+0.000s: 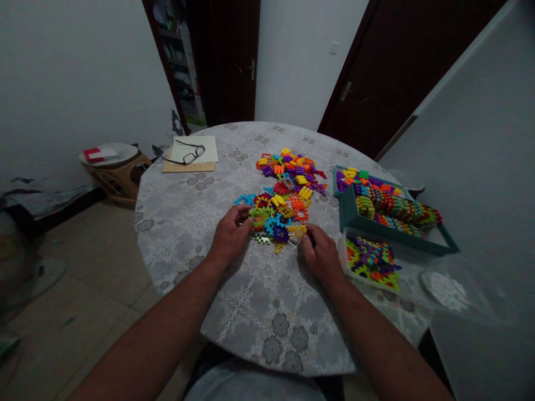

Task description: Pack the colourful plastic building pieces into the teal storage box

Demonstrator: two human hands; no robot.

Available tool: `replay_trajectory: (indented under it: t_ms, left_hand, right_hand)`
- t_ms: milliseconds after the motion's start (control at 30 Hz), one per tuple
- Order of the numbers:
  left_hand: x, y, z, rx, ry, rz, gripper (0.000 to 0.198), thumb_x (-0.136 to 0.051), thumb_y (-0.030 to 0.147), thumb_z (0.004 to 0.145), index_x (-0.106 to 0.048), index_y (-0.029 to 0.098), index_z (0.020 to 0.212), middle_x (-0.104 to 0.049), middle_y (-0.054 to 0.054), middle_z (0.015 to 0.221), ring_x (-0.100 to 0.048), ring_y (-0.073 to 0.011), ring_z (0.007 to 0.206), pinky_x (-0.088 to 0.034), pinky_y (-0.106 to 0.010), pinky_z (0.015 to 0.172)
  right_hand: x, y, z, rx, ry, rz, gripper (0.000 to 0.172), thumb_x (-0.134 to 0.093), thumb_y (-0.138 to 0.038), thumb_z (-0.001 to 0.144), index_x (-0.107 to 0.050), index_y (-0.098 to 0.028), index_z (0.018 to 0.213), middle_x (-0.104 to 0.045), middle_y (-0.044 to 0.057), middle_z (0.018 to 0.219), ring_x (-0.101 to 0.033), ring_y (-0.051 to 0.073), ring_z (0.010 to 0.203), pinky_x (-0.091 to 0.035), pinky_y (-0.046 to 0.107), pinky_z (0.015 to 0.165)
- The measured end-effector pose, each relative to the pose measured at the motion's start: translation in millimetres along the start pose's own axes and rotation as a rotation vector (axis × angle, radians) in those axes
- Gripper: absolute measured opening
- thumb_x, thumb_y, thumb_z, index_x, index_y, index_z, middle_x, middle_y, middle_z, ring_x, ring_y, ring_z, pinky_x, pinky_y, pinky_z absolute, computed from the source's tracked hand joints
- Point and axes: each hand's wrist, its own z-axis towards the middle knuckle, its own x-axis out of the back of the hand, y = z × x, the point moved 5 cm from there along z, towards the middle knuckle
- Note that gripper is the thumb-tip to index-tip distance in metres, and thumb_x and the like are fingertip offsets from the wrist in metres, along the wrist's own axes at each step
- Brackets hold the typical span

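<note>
The near edge of the table, covered by a grey floral tablecloth (251, 328), lies in front of the person's torso; both forearms extend over it toward the centre. The right hand (321, 253) is positioned at the near right edge of the piece pile (281, 188), its fingers curled beside a yellow piece (297, 229) and a clear piece (294, 240); whether the fingertips pinch either one cannot be determined. The left hand (230, 234) is positioned at the left edge of the same pile, thumb and forefinger bent next to a green piece (261, 214); its grip state likewise cannot be determined. The pile, consisting of multicoloured notched plastic pieces, is located on the cloth between the hands and continues beyond them; a dark blue piece (280, 234) lies near its front edge. To the right, a clear bag (445, 291) contains white pieces; beside it, a translucent tub (368, 283) contains mixed pieces; behind the tub, a teal box (376, 225) holds rows of stacked pieces; farther back, a teal tray (335, 184) holds loose ones. At far left, eyeglasses (189, 159) rest on papers (211, 146); a stool (117, 184) stands beside the table; dark doors (418, 55) form the background.
</note>
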Motion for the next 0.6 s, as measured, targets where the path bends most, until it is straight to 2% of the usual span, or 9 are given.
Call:
replay_trajectory:
  t_ms: [100, 233, 433, 600]
  left_hand:
    - [7.4, 3.3, 2.4, -0.034, 0.057, 0.069, 0.033, -0.073, 0.031, 0.087, -0.073, 0.025, 0.120, -0.078, -0.006, 0.110, -0.074, -0.0241, 0.102, -0.062, -0.040, 0.090]
    - [10.9, 5.7, 2.7, -0.039, 0.089, 0.124, 0.026, -0.071, 0.032, 0.088, -0.075, 0.025, 0.113, -0.077, -0.005, 0.104, -0.073, -0.0232, 0.094, -0.061, -0.039, 0.087]
    - [15.7, 5.4, 4.4, -0.031, 0.143, 0.123, 0.023, -0.071, 0.031, 0.088, -0.075, 0.025, 0.110, -0.077, -0.004, 0.100, -0.071, -0.0224, 0.089, -0.061, -0.038, 0.085]
    - [15.4, 1.9, 7.8, -0.019, 0.126, 0.121, 0.025, -0.070, 0.032, 0.089, -0.075, 0.025, 0.112, -0.077, -0.004, 0.102, -0.072, -0.0218, 0.087, -0.062, -0.038, 0.084]
  right_hand:
    - [5.2, 17.4, 3.9, -0.122, 0.100, -0.069, 0.033, -0.053, -0.031, 0.101, -0.074, -0.018, 0.122, -0.080, 0.014, 0.112, -0.074, 0.029, 0.101, -0.059, 0.043, 0.095]
    - [5.6, 26.7, 6.0, -0.115, 0.132, -0.117, 0.033, -0.053, -0.032, 0.100, -0.074, -0.017, 0.119, -0.080, 0.014, 0.108, -0.073, 0.028, 0.098, -0.059, 0.042, 0.092]
    - [-2.8, 9.9, 1.5, 0.029, 0.007, -0.054, 0.037, -0.051, -0.026, 0.101, -0.070, -0.018, 0.133, -0.078, 0.014, 0.121, -0.074, 0.027, 0.108, -0.059, 0.043, 0.100]
    - [2.5, -15.2, 0.7, 0.111, -0.032, -0.076, 0.036, -0.051, -0.023, 0.102, -0.069, -0.018, 0.133, -0.076, 0.014, 0.114, -0.072, 0.029, 0.105, -0.059, 0.044, 0.097]
